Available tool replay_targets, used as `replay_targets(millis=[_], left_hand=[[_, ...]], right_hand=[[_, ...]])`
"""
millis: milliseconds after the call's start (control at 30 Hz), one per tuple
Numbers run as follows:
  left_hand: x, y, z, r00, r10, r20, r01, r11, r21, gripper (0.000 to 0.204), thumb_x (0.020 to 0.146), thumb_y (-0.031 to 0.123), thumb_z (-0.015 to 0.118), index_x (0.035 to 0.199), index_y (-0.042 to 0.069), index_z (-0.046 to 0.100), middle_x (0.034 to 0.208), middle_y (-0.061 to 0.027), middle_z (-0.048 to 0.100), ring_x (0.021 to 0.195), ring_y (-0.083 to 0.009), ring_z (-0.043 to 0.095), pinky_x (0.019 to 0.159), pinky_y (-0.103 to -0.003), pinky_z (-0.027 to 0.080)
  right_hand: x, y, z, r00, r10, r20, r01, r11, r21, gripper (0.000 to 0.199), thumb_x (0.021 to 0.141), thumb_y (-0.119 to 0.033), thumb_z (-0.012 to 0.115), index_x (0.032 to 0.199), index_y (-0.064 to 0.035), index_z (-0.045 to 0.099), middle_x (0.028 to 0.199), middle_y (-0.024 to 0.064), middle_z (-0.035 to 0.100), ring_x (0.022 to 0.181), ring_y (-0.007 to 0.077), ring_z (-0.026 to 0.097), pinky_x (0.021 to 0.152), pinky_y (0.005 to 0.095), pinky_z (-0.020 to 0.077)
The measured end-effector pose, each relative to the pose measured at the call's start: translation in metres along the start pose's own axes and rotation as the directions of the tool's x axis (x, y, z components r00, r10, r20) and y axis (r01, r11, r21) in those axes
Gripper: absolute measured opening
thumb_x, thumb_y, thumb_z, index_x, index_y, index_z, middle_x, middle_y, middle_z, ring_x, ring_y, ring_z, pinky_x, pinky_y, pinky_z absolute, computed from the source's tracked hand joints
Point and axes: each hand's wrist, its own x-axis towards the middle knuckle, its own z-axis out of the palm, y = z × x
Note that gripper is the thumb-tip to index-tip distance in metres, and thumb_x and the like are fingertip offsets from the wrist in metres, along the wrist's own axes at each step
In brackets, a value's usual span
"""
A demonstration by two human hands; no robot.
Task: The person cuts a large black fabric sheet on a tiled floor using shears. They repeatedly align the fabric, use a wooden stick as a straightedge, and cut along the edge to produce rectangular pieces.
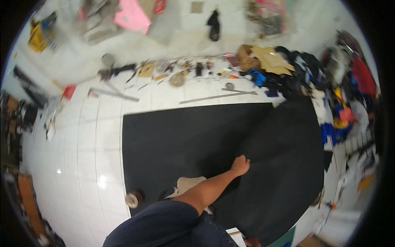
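Black fabric sheet (185,136) on white floor, pinched by right hand (240,165)

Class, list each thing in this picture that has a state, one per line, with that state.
Black sheet: spread flat on the floor, its right part lifted and creased.
Hand: closed, gripping the sheet's fold.
Metal strips: lying flat on the tiles.
Cardboard: lying on top of a heap of clothes.
Round tin: standing at the sheet's left edge.
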Motion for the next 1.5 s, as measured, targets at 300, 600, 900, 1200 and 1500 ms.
replay_targets(millis=[300, 600, 900, 1200, 1500], left_hand=[[-0.074, -0.088, -0.15, 0.991, 0.121, -0.048, -0.116, 0.988, 0.1, 0.037, 0.087, 0.025, 0.065, 0.091, -0.012, 0.06, 0.09, -0.0309, 0.065, 0.09, -0.0457, 0.064, 0.079, -0.047, 0.048], [-0.138, -0.197, -0.348, 0.996, 0.084, 0.017, -0.085, 0.982, 0.167, 0.032, 0.092, 0.013, 0.059, 0.105, -0.016, 0.057, 0.108, -0.0314, 0.062, 0.105, -0.0418, 0.061, 0.09, -0.043, 0.045], [-0.232, -0.303, -0.511, 0.994, 0.081, 0.074, -0.081, 0.997, -0.002, 0.037, 0.091, 0.015, 0.061, 0.109, -0.016, 0.054, 0.106, -0.0287, 0.062, 0.098, -0.0416, 0.061, 0.089, -0.044, 0.045], [-0.322, -0.454, -0.619, 0.972, 0.224, -0.067, -0.233, 0.95, -0.209, 0.025, 0.09, 0.011, 0.06, 0.104, -0.011, 0.058, 0.102, -0.0192, 0.065, 0.093, -0.0299, 0.061, 0.088, -0.039, 0.045], [-0.406, -0.567, -0.723, 0.994, -0.04, 0.1, 0.067, 0.958, -0.281, 0.036, 0.093, 0.008, 0.057, 0.125, -0.006, 0.051, 0.12, -0.0163, 0.059, 0.107, -0.0287, 0.059, 0.093, -0.04, 0.047]], right_hand=[[-0.163, -0.187, 0.078, 0.874, 0.485, 0.002, -0.464, 0.835, 0.296, 0.022, 0.079, -0.018, 0.061, 0.095, -0.0073, 0.071, 0.101, 0.0172, 0.07, 0.099, 0.0319, 0.068, 0.087, 0.0434, 0.0536], [-0.301, -0.405, 0.137, 0.822, 0.568, 0.029, -0.535, 0.755, 0.38, 0.025, 0.086, -0.02, 0.054, 0.105, -0.0101, 0.066, 0.102, 0.0149, 0.07, 0.101, 0.0311, 0.067, 0.09, 0.0474, 0.048], [-0.442, -0.526, 0.204, 0.832, 0.5, 0.24, -0.555, 0.736, 0.389, 0.03, 0.087, -0.022, 0.052, 0.111, -0.0115, 0.066, 0.112, 0.0136, 0.068, 0.108, 0.0294, 0.064, 0.094, 0.0504, 0.0452], [-0.549, -0.621, 0.346, 0.909, 0.39, 0.147, -0.414, 0.801, 0.432, 0.027, 0.086, -0.019, 0.049, 0.103, -0.0122, 0.069, 0.101, 0.0169, 0.07, 0.098, 0.0331, 0.068, 0.085, 0.0497, 0.0505], [-0.653, -0.744, 0.48, 0.876, 0.478, -0.06, -0.332, 0.689, 0.645, 0.021, 0.087, -0.019, 0.05, 0.095, -0.0133, 0.068, 0.089, 0.0127, 0.072, 0.087, 0.0302, 0.069, 0.078, 0.0489, 0.0498]])
